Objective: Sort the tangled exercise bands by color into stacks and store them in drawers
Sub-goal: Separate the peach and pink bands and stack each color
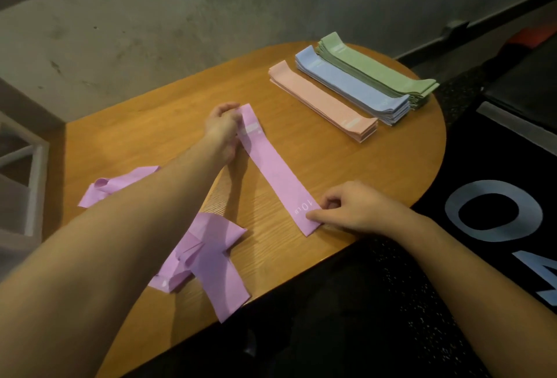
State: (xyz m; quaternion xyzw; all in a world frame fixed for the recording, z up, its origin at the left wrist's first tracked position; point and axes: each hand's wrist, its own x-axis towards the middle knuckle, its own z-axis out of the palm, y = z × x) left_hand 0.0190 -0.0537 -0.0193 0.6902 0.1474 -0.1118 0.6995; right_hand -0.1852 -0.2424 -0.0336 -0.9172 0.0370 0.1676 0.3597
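1. Rough grey wall [180,15] runs behind the rounded wooden desk [346,163] we work at, with a white frame [33,184] off its left edge that may be the drawer unit, though we cannot tell from here.
2. We have one purple band [272,168] stretched flat across the middle of the desk; our left hand [224,128] grips its far end with curled fingers, and our right hand [349,210] pinches the near end, beside the white "10" print.
3. We judge the step in hand to be smoothing this band so it starts the purple stack. We keep light tension between both hands so the two layers lie flush, without twist.
4. We lay it parallel to the finished stacks at the far right: pink stack [324,103], blue stack [352,85] and green stack [376,68], which sit side by side and touch or nearly touch. Matching their direction likely makes later carrying easier.
5. We place it well apart from the loose purple bands [208,252], which lie crumpled and crossed over one another under our left forearm near the front edge, so the arm does not drag them into the flat one.
6. We let go of one end at a time, pressing the band down first, since stretchy material tends to spring back and curl.
7. We then pull the next band from the top of the tangle, not from underneath.
8. No drawer is filled yet, so we judge the sorting mostly done and the storing all ahead.
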